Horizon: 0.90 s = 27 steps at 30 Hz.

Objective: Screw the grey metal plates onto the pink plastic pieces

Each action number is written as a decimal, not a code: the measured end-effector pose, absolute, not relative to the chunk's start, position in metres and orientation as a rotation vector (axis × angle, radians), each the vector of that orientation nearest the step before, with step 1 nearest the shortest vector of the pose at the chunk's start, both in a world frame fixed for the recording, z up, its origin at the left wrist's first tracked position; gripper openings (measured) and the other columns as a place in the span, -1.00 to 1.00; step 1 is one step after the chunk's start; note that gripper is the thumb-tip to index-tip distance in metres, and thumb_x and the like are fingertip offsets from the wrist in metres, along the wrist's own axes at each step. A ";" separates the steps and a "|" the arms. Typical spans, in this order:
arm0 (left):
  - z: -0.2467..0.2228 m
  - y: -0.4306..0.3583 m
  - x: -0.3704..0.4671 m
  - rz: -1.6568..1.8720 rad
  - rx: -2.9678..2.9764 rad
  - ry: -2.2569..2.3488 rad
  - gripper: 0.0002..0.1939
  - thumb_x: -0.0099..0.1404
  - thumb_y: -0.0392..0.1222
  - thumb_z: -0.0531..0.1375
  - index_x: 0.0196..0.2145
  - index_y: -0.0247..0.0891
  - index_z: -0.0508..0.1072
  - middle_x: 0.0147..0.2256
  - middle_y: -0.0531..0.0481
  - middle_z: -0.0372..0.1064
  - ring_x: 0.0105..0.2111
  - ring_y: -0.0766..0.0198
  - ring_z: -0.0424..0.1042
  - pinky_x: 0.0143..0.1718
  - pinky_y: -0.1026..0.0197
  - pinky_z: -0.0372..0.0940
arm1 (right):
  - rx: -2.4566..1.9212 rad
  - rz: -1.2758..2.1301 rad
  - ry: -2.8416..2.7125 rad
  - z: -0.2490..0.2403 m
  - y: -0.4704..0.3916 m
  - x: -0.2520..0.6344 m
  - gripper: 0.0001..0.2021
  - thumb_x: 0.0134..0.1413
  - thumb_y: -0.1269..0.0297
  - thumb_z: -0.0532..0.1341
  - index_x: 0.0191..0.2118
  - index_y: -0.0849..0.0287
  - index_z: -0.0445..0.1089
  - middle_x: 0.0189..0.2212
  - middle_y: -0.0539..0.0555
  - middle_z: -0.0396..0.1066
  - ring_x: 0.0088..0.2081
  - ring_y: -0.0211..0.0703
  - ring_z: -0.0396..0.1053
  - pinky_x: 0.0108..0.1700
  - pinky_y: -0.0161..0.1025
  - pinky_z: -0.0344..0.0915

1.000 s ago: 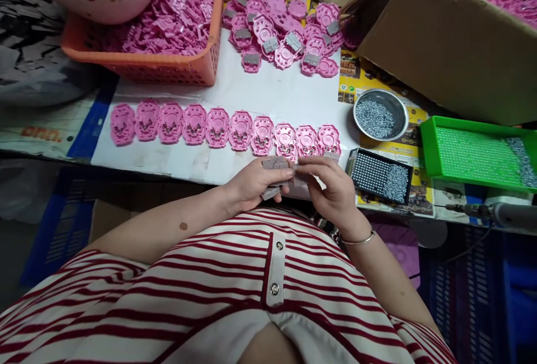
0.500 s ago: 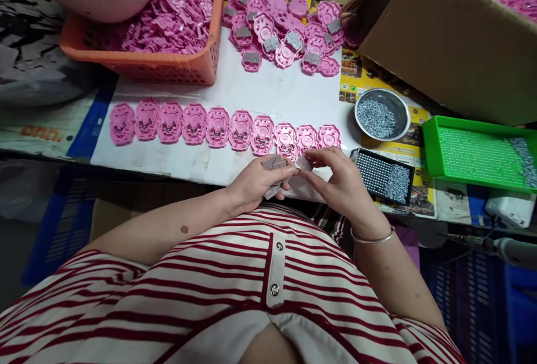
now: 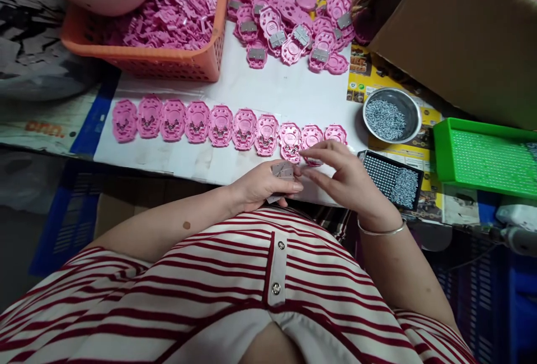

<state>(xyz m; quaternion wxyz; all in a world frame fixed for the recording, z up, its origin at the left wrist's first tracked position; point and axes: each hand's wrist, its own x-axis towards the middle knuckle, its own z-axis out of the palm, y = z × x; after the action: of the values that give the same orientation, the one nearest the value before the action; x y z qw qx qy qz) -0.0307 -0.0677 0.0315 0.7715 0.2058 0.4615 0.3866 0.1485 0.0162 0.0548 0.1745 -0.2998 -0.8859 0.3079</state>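
Observation:
My left hand (image 3: 255,186) is closed around several flat grey plastic plates (image 3: 282,171) in front of my body, the thumb lying across them. Just to its right is my right hand (image 3: 351,179), thumb and fingers apart, with nothing visible between them. Its fingertips hover over the right end of a row of pink plastic casings (image 3: 197,122) and partly cover the casings there. Small shiny metal parts sit in the lower half of many casings in the row; the ones under my right hand are partly hidden.
Farther back lies a heap of pink casings (image 3: 289,14), some with grey plates on them. An orange basket (image 3: 168,62) of small pink pieces stands at left. On the right are a metal bowl (image 3: 392,115) of screws, a black tray (image 3: 377,176), a green tray (image 3: 478,157) and a cardboard box (image 3: 453,39).
My right hand has let go of the grey plate it was pinching beside my left hand, and its fingers have opened. The view has shifted slightly.

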 end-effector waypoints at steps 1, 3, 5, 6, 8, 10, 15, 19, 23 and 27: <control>0.031 -0.068 -0.031 0.829 0.463 0.976 -0.75 -0.01 -0.37 0.37 -0.34 -0.31 0.43 -0.48 0.10 0.35 -0.51 0.43 0.37 -0.60 0.44 0.32 | -0.803 0.950 -2.531 0.057 0.011 0.145 -0.70 0.18 0.25 0.22 0.03 0.08 0.42 -0.16 0.14 0.41 -0.11 -0.09 0.38 -0.08 -0.08 0.35; 0.030 -0.070 -0.031 0.813 0.477 0.934 -0.76 -0.04 -0.40 0.37 -0.38 -0.32 0.44 -0.48 0.10 0.36 -0.49 0.42 0.38 -0.58 0.43 0.33 | -0.768 1.011 -2.563 0.058 0.003 0.139 -0.72 0.18 0.27 0.22 0.02 0.09 0.42 -0.14 0.15 0.42 -0.10 -0.09 0.38 -0.07 -0.09 0.35; 0.030 -0.071 -0.033 0.820 0.460 0.904 -0.76 -0.03 -0.36 0.40 -0.39 -0.33 0.46 -0.49 0.09 0.37 -0.49 0.41 0.39 -0.57 0.43 0.35 | -0.819 1.013 -2.530 0.055 -0.002 0.134 -0.79 0.17 0.28 0.24 -0.08 0.13 0.45 -0.18 0.14 0.44 -0.12 -0.09 0.39 -0.07 -0.09 0.34; 0.029 -0.071 -0.034 0.835 0.442 0.891 -0.76 0.01 -0.30 0.42 -0.37 -0.34 0.47 -0.50 0.07 0.37 -0.49 0.40 0.40 -0.57 0.42 0.36 | -0.858 1.014 -2.489 0.052 -0.003 0.133 -0.83 0.16 0.27 0.24 -0.13 0.14 0.45 -0.21 0.12 0.45 -0.14 -0.10 0.39 -0.08 -0.09 0.34; 0.029 -0.071 -0.036 0.890 0.382 0.862 -0.74 0.14 -0.11 0.39 -0.33 -0.35 0.48 -0.49 0.03 0.40 -0.51 0.38 0.42 -0.57 0.39 0.39 | -0.929 0.997 -2.402 0.047 -0.004 0.132 -0.88 0.17 0.25 0.25 -0.20 0.14 0.44 -0.27 0.09 0.46 -0.18 -0.12 0.40 -0.11 -0.11 0.34; 0.028 -0.070 -0.037 0.942 0.300 0.847 -0.70 0.27 0.00 0.29 -0.30 -0.35 0.49 -0.44 -0.02 0.44 -0.53 0.35 0.44 -0.59 0.35 0.41 | -0.955 0.938 -2.329 0.044 -0.007 0.133 -0.88 0.18 0.23 0.24 -0.20 0.13 0.44 -0.27 0.08 0.45 -0.19 -0.14 0.40 -0.12 -0.12 0.34; 0.028 -0.069 -0.036 1.007 0.168 0.891 -0.76 0.44 -0.13 0.10 -0.26 -0.35 0.47 -0.46 -0.01 0.42 -0.57 0.35 0.45 -0.65 0.34 0.41 | -0.766 0.739 -2.481 0.049 -0.018 0.131 -0.71 0.18 0.24 0.24 0.01 0.15 0.40 -0.05 0.21 0.40 -0.04 -0.06 0.36 -0.01 -0.04 0.36; 0.030 -0.069 -0.036 1.027 0.168 0.945 -0.75 0.45 -0.17 0.07 -0.29 -0.35 0.46 -0.48 -0.01 0.41 -0.60 0.34 0.43 -0.67 0.33 0.40 | -0.719 0.581 -2.685 0.053 -0.024 0.128 -0.71 0.24 0.27 0.15 0.02 0.22 0.41 0.03 0.30 0.39 -0.02 0.01 0.33 0.00 0.02 0.33; 0.030 -0.068 -0.037 1.044 0.200 0.955 -0.76 0.43 -0.22 0.07 -0.33 -0.36 0.46 -0.50 0.01 0.37 -0.58 0.36 0.42 -0.67 0.38 0.37 | -0.745 0.575 -2.586 0.050 -0.022 0.127 -0.79 0.24 0.23 0.17 -0.11 0.14 0.50 -0.25 0.17 0.47 -0.23 -0.10 0.34 -0.19 -0.11 0.31; 0.029 -0.067 -0.041 1.088 0.206 0.993 -0.85 0.38 -0.29 0.12 -0.34 -0.34 0.43 -0.46 0.00 0.41 -0.60 0.40 0.41 -0.70 0.42 0.33 | -0.898 0.947 -2.294 0.048 -0.019 0.127 -0.82 0.24 0.28 0.18 -0.10 0.10 0.49 -0.35 0.06 0.49 -0.29 -0.20 0.41 -0.23 -0.20 0.34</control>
<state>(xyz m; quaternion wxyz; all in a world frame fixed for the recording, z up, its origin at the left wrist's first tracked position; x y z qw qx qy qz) -0.0412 -0.0669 0.0292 0.7360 0.0940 0.4520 0.4951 0.1271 -0.0186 0.0482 0.2487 -0.3295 -0.8419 0.3477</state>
